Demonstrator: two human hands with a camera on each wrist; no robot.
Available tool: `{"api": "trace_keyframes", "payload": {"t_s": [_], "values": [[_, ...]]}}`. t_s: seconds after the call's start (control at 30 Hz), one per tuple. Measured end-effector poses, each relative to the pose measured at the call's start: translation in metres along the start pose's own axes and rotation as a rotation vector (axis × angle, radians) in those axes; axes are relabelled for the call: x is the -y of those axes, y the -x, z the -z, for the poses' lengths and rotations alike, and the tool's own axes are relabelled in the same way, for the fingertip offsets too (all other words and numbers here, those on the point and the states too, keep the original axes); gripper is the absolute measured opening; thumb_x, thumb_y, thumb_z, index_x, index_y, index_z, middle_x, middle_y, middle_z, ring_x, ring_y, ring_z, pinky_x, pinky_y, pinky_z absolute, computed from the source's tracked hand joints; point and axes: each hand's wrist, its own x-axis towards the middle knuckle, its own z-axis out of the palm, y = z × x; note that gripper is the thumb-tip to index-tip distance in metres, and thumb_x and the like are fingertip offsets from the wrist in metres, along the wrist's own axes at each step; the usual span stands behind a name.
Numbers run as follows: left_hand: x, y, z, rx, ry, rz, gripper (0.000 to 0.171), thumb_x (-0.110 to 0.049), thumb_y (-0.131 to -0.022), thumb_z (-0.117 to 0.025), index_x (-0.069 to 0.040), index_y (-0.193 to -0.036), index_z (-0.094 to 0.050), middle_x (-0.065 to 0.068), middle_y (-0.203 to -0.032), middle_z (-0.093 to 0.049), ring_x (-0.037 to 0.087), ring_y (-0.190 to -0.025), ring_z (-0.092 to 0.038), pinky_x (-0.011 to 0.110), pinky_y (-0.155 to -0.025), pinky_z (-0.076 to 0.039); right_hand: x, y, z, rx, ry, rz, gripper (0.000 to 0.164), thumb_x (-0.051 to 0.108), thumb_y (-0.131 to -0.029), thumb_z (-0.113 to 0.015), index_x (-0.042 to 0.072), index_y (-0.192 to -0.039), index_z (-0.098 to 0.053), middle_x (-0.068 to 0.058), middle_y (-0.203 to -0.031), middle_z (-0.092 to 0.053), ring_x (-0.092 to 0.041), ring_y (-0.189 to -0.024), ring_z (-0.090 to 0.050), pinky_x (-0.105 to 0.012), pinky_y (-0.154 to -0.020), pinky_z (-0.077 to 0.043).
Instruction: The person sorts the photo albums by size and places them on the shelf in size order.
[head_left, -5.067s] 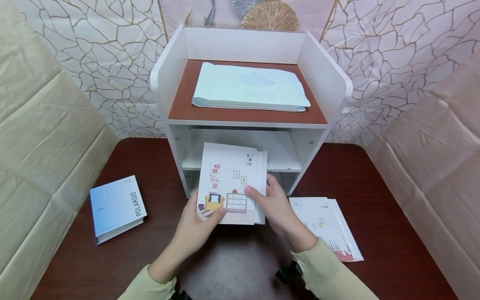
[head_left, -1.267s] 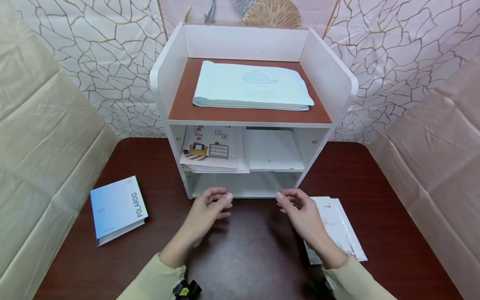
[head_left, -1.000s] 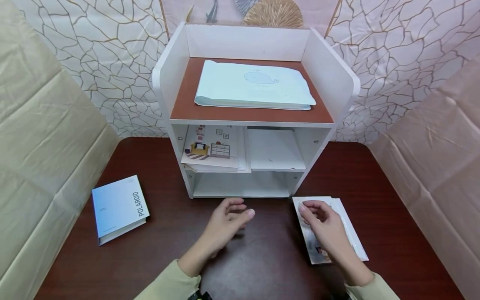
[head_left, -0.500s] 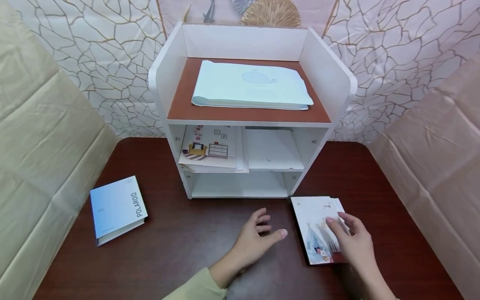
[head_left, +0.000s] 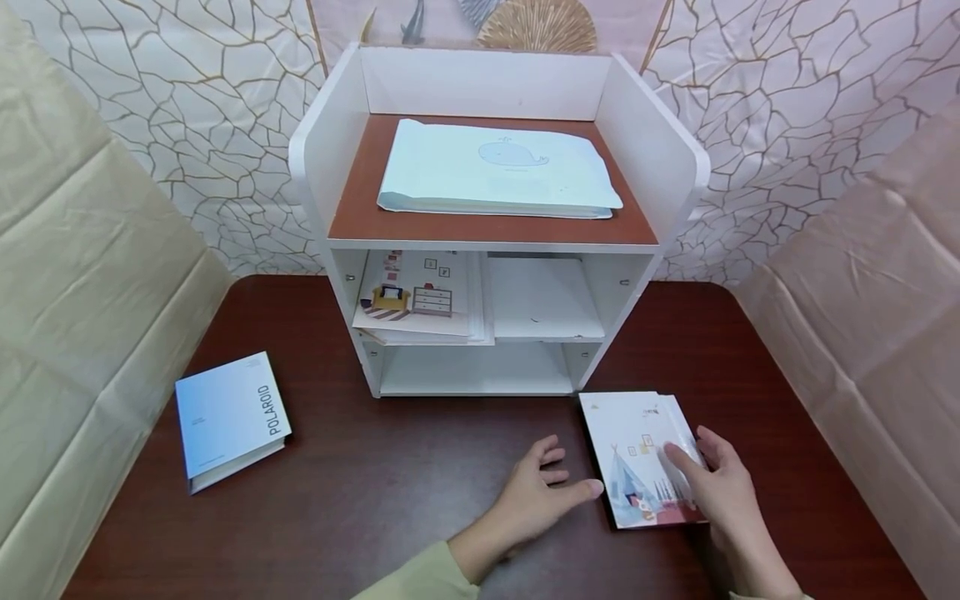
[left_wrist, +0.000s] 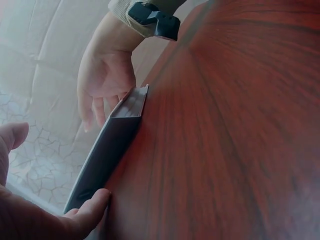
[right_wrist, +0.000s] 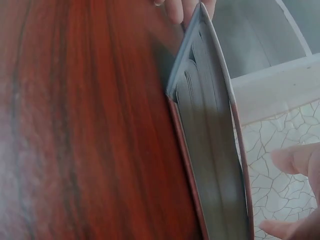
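Observation:
A thick picture-covered album (head_left: pixel 622 433), with a blue tent drawn on its white cover, lies on the table at the right. In the right wrist view its page edges (right_wrist: pixel 210 140) show between the two covers. My left hand (head_left: pixel 528 504) is at its left side with fingers spread, and in the left wrist view a fingertip is right at the dark spine (left_wrist: pixel 107 155). My right hand (head_left: pixel 727 492) is at its right side, thumb over the cover and fingers extended beyond the edge. Neither hand grips anything.
A white shelf unit (head_left: pixel 480 246) stands behind. Its middle shelf bears a stack of white albums (head_left: pixel 431 325) at the left; a whale-printed pale blue album (head_left: pixel 498 175) lies on top. A blue POLAROID book (head_left: pixel 232 417) lies on the table at the left.
The stack both hands held in front of the shelf now lies on the middle shelf, let go. Both hands have come back and moved right, to either side of the tent album.

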Motion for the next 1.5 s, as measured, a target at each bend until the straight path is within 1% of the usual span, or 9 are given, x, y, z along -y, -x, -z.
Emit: {"api": "trace_keyframes", "payload": {"t_s": [0.1, 0.27, 0.37, 0.63, 1.03, 1.23, 1.33, 1.43, 1.5], "values": [[0.001, 0.000, -0.003, 0.007, 0.023, 0.015, 0.087, -0.029, -0.076, -0.083, -0.002, -0.145, -0.037, 0.013, -0.135, -0.051, 0.031, -0.114, -0.056, 0.037, -0.086, -0.051, -0.001, -0.001, 0.001, 0.015, 0.021, -0.004, 0.096, 0.046, -0.090, -0.065, 0.001, -0.154, -0.009, -0.030, -0.154, -0.016, -0.042, -0.141, -0.018, -0.057, -0.110, -0.021], [-0.001, 0.000, -0.004, 0.026, 0.047, 0.023, 0.088, -0.024, -0.076, -0.083, 0.000, -0.145, -0.035, 0.014, -0.136, -0.051, 0.032, -0.115, -0.056, 0.039, -0.088, -0.051, -0.002, -0.001, 0.000, 0.034, 0.043, -0.008, 0.096, 0.047, -0.089, -0.066, -0.001, -0.153, -0.012, -0.030, -0.152, -0.021, -0.042, -0.139, -0.022, -0.057, -0.109, -0.024], [-0.001, -0.002, -0.005, 0.046, 0.045, 0.023, 0.088, -0.022, -0.076, -0.083, 0.000, -0.146, -0.034, 0.015, -0.135, -0.051, 0.031, -0.115, -0.055, 0.039, -0.089, -0.050, -0.001, 0.000, -0.001, 0.064, 0.024, -0.005, 0.093, 0.045, -0.090, -0.066, -0.002, -0.152, -0.014, -0.028, -0.151, -0.026, -0.040, -0.137, -0.026, -0.054, -0.109, -0.027], [0.004, -0.003, -0.002, 0.077, 0.012, 0.048, 0.084, -0.019, -0.077, -0.083, -0.005, -0.145, -0.036, 0.011, -0.130, -0.048, 0.026, -0.113, -0.052, 0.039, -0.087, -0.049, 0.003, 0.004, -0.009, 0.138, -0.010, -0.008, 0.089, 0.044, -0.092, -0.064, -0.004, -0.151, -0.018, -0.027, -0.147, -0.034, -0.033, -0.133, -0.034, -0.046, -0.107, -0.032], [0.001, -0.002, 0.002, 0.087, 0.025, 0.027, 0.079, -0.012, -0.077, -0.081, -0.003, -0.142, -0.037, 0.014, -0.129, -0.049, 0.030, -0.113, -0.051, 0.042, -0.091, -0.048, 0.011, 0.002, -0.014, 0.171, 0.153, -0.004, 0.093, 0.053, -0.091, -0.060, -0.015, -0.144, -0.025, -0.031, -0.138, -0.038, -0.039, -0.123, -0.040, -0.055, -0.103, -0.035], [0.001, -0.002, 0.006, 0.090, 0.020, 0.041, 0.075, 0.000, -0.079, -0.075, -0.004, -0.143, -0.036, 0.020, -0.135, -0.046, 0.035, -0.116, -0.050, 0.044, -0.090, -0.050, 0.015, 0.000, -0.015, 0.175, 0.201, 0.011, 0.093, 0.052, -0.092, -0.059, -0.019, -0.141, -0.025, -0.032, -0.133, -0.041, -0.039, -0.118, -0.043, -0.055, -0.100, -0.039], [0.000, -0.003, 0.008, 0.102, 0.021, 0.049, 0.074, 0.004, -0.080, -0.072, -0.005, -0.144, -0.035, 0.022, -0.137, -0.045, 0.036, -0.118, -0.050, 0.045, -0.089, -0.050, 0.015, 0.000, -0.015, 0.169, 0.207, 0.013, 0.092, 0.053, -0.091, -0.059, -0.019, -0.140, -0.027, -0.030, -0.129, -0.042, -0.037, -0.113, -0.045, -0.051, -0.097, -0.043], [0.000, -0.002, 0.010, 0.110, 0.015, 0.053, 0.075, 0.005, -0.080, -0.072, -0.005, -0.145, -0.035, 0.023, -0.138, -0.044, 0.036, -0.119, -0.049, 0.045, -0.091, -0.049, 0.014, 0.000, -0.015, 0.162, 0.201, 0.019, 0.088, 0.052, -0.091, -0.061, -0.017, -0.138, -0.034, -0.026, -0.122, -0.046, -0.032, -0.106, -0.048, -0.039, -0.086, -0.049], [-0.001, -0.001, 0.010, 0.108, 0.015, 0.054, 0.076, 0.005, -0.080, -0.072, -0.004, -0.145, -0.034, 0.024, -0.138, -0.044, 0.036, -0.120, -0.049, 0.045, -0.092, -0.048, 0.012, 0.000, -0.016, 0.164, 0.190, 0.025, 0.085, 0.052, -0.090, -0.062, -0.015, -0.136, -0.037, -0.024, -0.119, -0.047, -0.028, -0.100, -0.052, -0.031, -0.078, -0.050]]}}
